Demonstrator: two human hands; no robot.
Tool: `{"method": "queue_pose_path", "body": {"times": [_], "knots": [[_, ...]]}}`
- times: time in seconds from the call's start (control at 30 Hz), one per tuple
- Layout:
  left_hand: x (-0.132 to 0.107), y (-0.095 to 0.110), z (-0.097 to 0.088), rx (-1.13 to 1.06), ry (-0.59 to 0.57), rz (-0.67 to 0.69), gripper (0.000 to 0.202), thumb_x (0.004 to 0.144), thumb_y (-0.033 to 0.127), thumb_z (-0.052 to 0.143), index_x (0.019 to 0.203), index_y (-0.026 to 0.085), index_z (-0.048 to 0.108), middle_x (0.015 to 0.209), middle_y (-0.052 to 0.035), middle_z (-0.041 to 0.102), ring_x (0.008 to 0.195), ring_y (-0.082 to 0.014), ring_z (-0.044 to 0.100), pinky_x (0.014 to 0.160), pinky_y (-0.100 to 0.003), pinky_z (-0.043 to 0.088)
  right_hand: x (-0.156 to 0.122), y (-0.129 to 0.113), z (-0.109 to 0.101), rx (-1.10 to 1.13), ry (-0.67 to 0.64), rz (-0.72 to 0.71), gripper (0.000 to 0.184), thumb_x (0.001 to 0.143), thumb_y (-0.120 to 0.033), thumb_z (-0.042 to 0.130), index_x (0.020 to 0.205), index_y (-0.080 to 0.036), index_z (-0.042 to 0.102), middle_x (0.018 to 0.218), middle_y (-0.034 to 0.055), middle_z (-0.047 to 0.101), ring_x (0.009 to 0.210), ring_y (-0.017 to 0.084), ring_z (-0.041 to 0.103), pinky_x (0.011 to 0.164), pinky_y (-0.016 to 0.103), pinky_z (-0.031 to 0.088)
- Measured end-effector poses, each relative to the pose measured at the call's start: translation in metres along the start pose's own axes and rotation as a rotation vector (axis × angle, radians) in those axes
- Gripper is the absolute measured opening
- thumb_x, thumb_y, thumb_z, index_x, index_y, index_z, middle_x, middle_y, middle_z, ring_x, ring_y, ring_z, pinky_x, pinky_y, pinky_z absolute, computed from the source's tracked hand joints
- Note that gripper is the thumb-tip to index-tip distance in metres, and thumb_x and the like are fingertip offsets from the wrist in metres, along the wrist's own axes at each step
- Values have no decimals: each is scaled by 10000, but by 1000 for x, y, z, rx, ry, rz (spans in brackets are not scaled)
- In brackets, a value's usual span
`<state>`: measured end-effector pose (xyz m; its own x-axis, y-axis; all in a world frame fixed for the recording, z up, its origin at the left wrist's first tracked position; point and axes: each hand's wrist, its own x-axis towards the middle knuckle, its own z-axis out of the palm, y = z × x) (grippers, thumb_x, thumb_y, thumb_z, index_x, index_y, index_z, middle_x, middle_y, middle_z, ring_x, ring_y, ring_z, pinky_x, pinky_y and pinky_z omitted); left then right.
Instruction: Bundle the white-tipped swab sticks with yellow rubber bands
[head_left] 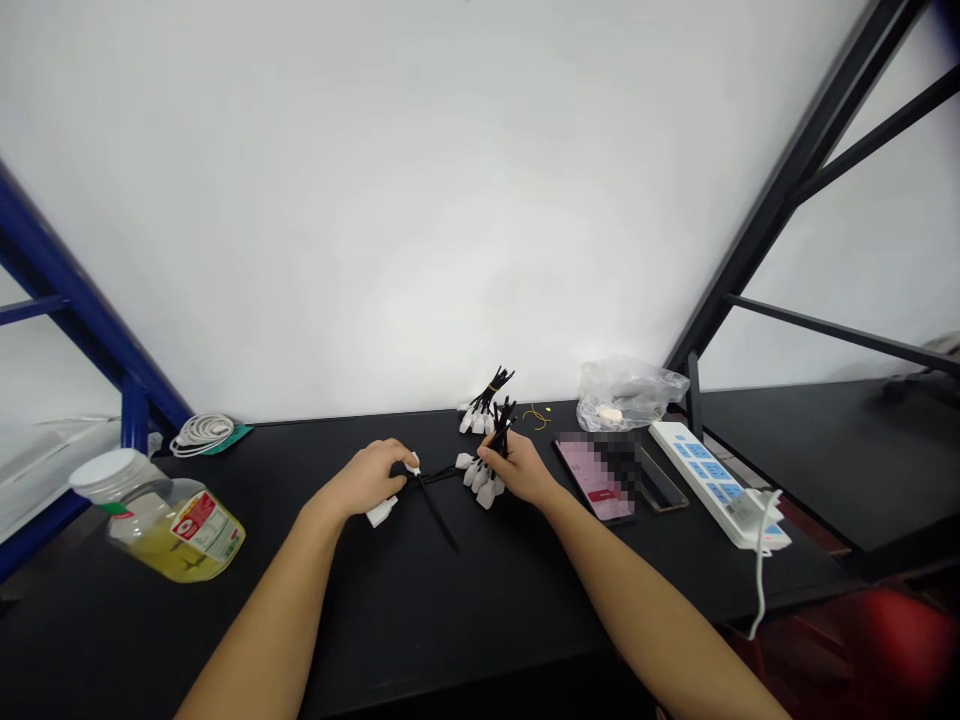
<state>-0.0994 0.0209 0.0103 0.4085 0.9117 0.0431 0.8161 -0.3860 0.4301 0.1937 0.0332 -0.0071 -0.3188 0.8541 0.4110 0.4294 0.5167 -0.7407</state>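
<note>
My left hand (367, 480) is closed round black cable ties with white tag heads (420, 478); one white head sticks out under the palm and black tails run down to the right. My right hand (521, 468) is closed on a bunch of the same black ties with white heads (486, 480), their black ends pointing up. A second tied bundle of these ties (486, 402) lies just behind, near the wall. Both hands rest on the black table (450, 620), a short gap apart.
A phone (596, 480) and a second phone (664, 482) lie right of my right hand. A white power strip (716, 480) is further right. A clear plastic bag (628, 392) sits at the back. A plastic jar (161, 515) and coiled white cable (202, 432) lie left.
</note>
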Motion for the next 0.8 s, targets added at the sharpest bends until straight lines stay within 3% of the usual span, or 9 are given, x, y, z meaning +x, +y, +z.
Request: {"method": "queue_pose_path", "body": {"times": [0.13, 0.23, 0.3, 0.37, 0.47, 0.53, 0.6, 0.7, 0.8], "knots": [[0, 2, 7, 82, -44, 19, 480, 746, 138, 618, 1167, 346, 717, 1370, -42, 608, 1304, -309, 513, 1104, -494, 390, 0, 0, 0, -20, -6, -8, 186, 934, -343, 575, 842, -194, 638, 807, 20, 658, 754, 162, 599, 730, 285, 456], [6, 16, 24, 162, -37, 61, 401, 768, 125, 617, 1068, 349, 759, 1469, -41, 536, 1440, -347, 367, 1179, -598, 229, 0, 0, 1, -38, 33, 9, 192, 927, -358, 580, 839, -197, 638, 812, 21, 664, 755, 170, 604, 732, 287, 458], [9, 20, 29, 181, -6, 65, 270, 794, 144, 624, 932, 319, 776, 1421, -49, 580, 1425, -350, 392, 1181, -640, 170, 1, 2, 0, -52, 78, 28, 208, 923, -375, 580, 830, -198, 635, 811, 22, 665, 750, 176, 607, 729, 289, 460], [11, 17, 28, 142, 110, 52, 222, 836, 166, 598, 892, 302, 764, 1325, -54, 645, 1341, -321, 496, 1178, -646, 168, 2, 4, -1, -63, 124, 40, 233, 931, -395, 565, 829, -197, 633, 823, 29, 665, 756, 182, 608, 732, 292, 460], [14, 10, 20, -85, 351, 31, 210, 898, 265, 558, 986, 275, 749, 1144, -62, 711, 1114, -251, 640, 1107, -520, 377, 3, 7, -3, -55, 174, 46, 260, 947, -415, 538, 846, -193, 627, 840, 40, 660, 773, 185, 603, 735, 292, 458], [16, 13, 19, -289, 499, 3, 252, 904, 365, 570, 1036, 234, 740, 1008, -61, 724, 945, -216, 673, 936, -391, 509, 3, 7, -4, -36, 166, 35, 264, 952, -421, 532, 848, -193, 617, 829, 37, 647, 775, 183, 596, 733, 288, 456], [18, 24, 24, -460, 572, -29, 308, 878, 425, 608, 1043, 200, 737, 886, -46, 715, 798, -188, 662, 777, -320, 534, 2, 5, -3, -22, 127, 13, 277, 953, -432, 532, 834, -193, 606, 806, 28, 627, 767, 179, 586, 721, 283, 453], [20, 50, 43, -576, 497, -13, 301, 848, 425, 649, 1000, 183, 744, 794, -25, 701, 704, -164, 635, 703, -290, 519, 0, 2, 0, -5, 74, -40, 326, 964, -476, 509, 823, -196, 600, 792, 26, 604, 755, 176, 568, 711, 285, 453], [20, 70, 62, -527, 348, 32, 229, 850, 395, 664, 933, 200, 751, 808, -28, 725, 735, -173, 651, 729, -296, 511, -1, -1, 3, 22, 55, -127, 441, 980, -566, 425, 826, -199, 615, 814, 48, 607, 782, 190, 566, 744, 308, 460]]}}
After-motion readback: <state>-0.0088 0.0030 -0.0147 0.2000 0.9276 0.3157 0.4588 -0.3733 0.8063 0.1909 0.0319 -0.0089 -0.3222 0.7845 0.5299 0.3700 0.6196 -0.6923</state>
